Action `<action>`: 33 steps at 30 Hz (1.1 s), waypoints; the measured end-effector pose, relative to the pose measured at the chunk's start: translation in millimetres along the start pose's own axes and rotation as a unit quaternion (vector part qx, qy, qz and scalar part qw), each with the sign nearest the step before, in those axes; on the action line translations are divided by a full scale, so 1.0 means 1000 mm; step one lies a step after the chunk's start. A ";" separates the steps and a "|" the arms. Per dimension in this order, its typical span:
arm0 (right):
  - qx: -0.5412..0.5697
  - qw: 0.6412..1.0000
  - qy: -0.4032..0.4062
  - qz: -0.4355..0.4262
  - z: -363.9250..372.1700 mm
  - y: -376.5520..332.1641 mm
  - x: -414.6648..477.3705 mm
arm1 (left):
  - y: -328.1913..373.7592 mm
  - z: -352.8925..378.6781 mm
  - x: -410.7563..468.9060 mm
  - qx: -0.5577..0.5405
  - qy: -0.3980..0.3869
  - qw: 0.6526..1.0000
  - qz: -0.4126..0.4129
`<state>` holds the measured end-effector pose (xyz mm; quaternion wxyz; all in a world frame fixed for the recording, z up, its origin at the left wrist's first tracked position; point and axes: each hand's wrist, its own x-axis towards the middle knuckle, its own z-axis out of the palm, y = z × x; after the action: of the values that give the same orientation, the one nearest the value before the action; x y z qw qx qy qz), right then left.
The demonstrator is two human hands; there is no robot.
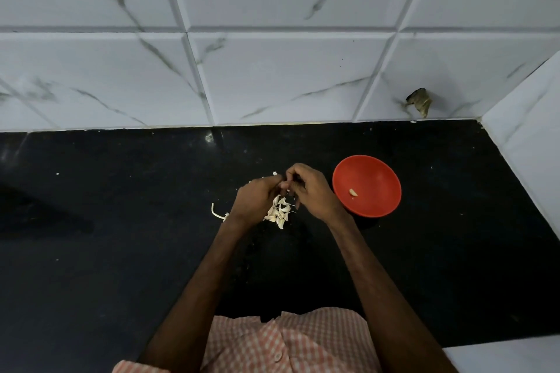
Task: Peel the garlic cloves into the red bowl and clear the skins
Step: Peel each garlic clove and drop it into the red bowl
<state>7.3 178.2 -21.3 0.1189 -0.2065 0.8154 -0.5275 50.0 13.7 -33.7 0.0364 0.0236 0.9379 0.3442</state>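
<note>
A checked shirt (272, 342) is nearest. On the black table (121, 236) lies a pile of garlic (279, 212), white and papery, just under the two hands. The left hand (256, 198) and right hand (313, 191) meet above it, fingers curled, both pinching a small pale piece (287, 190) that is mostly hidden. Just right of the right hand stands the red bowl (377, 175), holding one clove (353, 192).

A round red plastic bowl (377, 174) stands upright holding one peeled pale garlic clove (352, 192); near its left lies a heap of whitish cloves (278, 216), apparently mixed with papery skins (285, 208).
</note>
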 end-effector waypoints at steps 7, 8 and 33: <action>-0.007 0.997 0.066 -0.036 0.001 0.002 -0.001 | 0.008 0.003 -0.001 -0.036 0.022 0.999 -0.019; -0.012 0.996 0.080 -0.043 0.001 0.002 -0.002 | 0.007 0.003 -0.001 -0.042 0.030 0.999 -0.018; -0.100 0.994 -0.001 -0.046 -0.003 -0.001 0.005 | 0.006 0.002 -0.001 0.045 0.057 0.997 0.010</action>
<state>2.2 177.8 -19.1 0.0745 -0.2555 0.8534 -0.4482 51.0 19.4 -31.6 -0.0221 0.0153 0.9527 0.3028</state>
